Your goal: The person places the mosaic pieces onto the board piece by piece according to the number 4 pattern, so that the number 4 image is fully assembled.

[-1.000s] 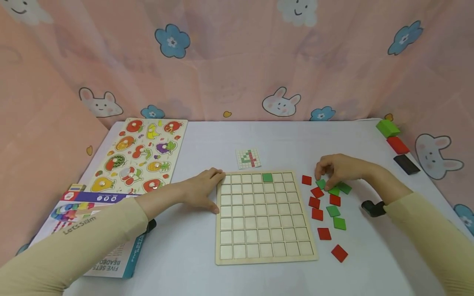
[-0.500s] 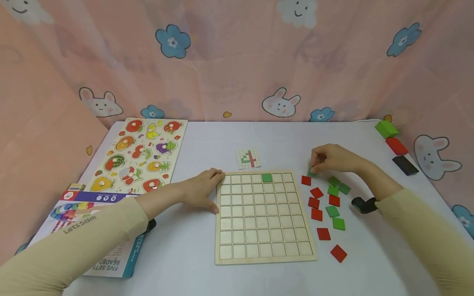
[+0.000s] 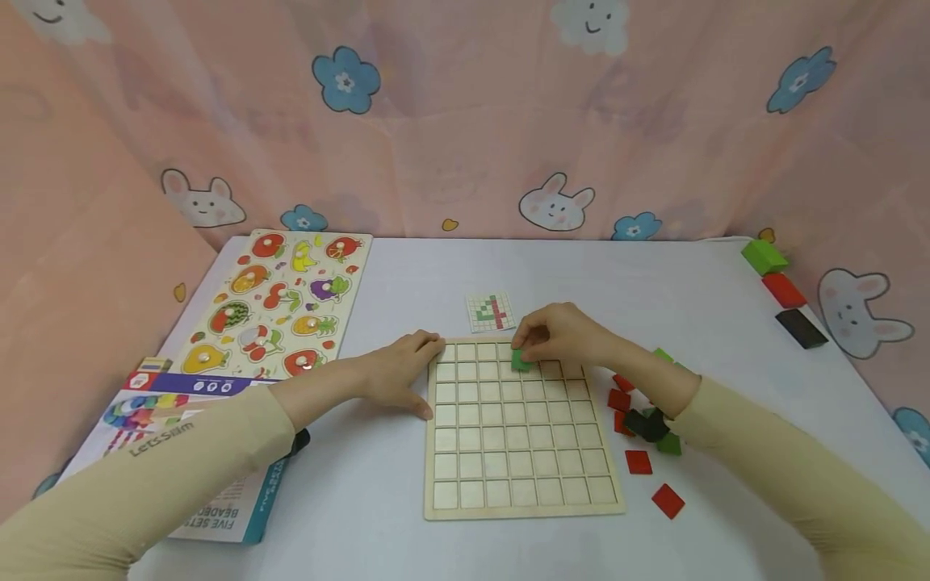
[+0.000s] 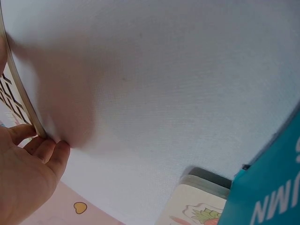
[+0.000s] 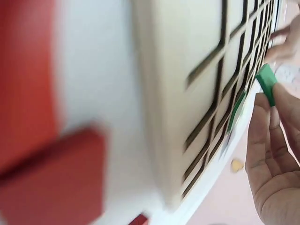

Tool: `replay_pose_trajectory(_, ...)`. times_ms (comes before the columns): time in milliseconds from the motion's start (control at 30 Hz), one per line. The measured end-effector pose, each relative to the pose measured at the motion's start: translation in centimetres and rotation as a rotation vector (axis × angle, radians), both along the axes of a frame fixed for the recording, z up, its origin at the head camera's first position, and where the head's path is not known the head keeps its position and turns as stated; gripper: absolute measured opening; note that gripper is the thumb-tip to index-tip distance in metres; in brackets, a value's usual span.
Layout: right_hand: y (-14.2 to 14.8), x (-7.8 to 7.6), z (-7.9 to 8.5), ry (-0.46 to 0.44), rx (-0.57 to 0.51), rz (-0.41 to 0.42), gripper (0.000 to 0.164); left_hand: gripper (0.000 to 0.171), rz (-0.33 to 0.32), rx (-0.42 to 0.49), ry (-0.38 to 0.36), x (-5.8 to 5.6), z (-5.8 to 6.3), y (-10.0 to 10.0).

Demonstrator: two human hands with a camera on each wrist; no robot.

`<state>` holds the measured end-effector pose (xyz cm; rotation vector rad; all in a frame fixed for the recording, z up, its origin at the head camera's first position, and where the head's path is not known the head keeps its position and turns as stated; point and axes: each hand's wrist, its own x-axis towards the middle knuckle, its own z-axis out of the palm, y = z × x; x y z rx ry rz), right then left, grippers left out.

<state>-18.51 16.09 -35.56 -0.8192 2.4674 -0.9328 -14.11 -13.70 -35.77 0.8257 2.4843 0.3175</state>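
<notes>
My right hand point(image 3: 565, 335) pinches a green square tile point(image 3: 519, 361) between thumb and fingers, over the upper rows of the wooden grid board point(image 3: 432, 484). In the right wrist view the held tile point(image 5: 266, 80) stands tilted, close above the board. Another green tile point(image 5: 236, 110) lies in a cell of the board there; in the head view the right hand hides it. My left hand point(image 3: 398, 373) rests at the board's left edge, thumb and fingers spread apart, fingertips touching the rim in the left wrist view.
A small pattern card point(image 3: 490, 313) lies behind the board. Loose red tiles point(image 3: 668, 501) and green tiles lie right of it, partly under the right forearm. Coloured blocks point(image 3: 782, 290) stand far right. A fruit puzzle board point(image 3: 349, 278) and a box point(image 3: 218, 528) lie left.
My right hand picked a green tile out of the loose tiles and carried it left over the board's upper rows. The left hand stayed at the board's edge.
</notes>
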Motion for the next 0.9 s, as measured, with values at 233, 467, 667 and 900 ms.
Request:
replay_pose_trajectory(233,-1.8,0.6,-0.2,0.056,0.043,0.029,0.009,0.104,0.002,0.008,0.004,0.1,-0.1,0.0)
replay_pose_trajectory(467,-2.0,0.8,-0.4,0.054,0.056,0.032,0.008,0.104,0.006,0.002,0.002,0.1,-0.2,0.1)
replay_pose_trajectory(667,-2.2,0.7,-0.6,0.075,0.072,0.041,0.009,0.104,0.007,0.002,0.0,0.1,-0.1,0.1)
replay_pose_trajectory(900,-1.8,0.8,-0.4,0.1,0.088,0.05,0.01,0.104,0.007,-0.003,-0.001,0.1,-0.1,0.1)
